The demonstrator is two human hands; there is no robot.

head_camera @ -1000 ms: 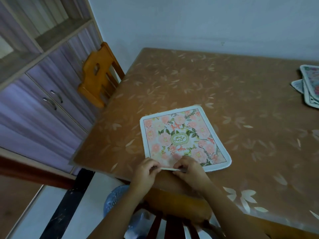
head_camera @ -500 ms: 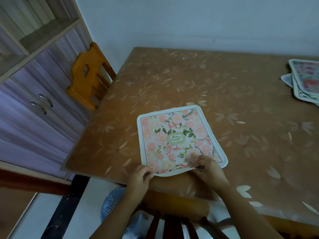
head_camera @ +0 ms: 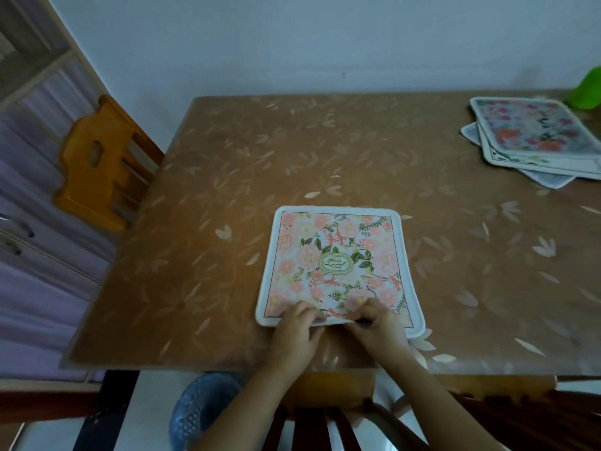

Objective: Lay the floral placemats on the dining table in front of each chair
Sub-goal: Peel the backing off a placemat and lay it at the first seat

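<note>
Together our left hand and right hand pinch the soft, round-cornered placemat, lying long way toward 12 o'clock.

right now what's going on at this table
A person is setting out placemats. The left hand and right hand pinch the near edge of a pink floral placemat, which lies almost flat on the table in front of the near chair. A stack of placemats sits at the far right of the table. The orange chair at the left side has no mat in front of it yet.
</note>
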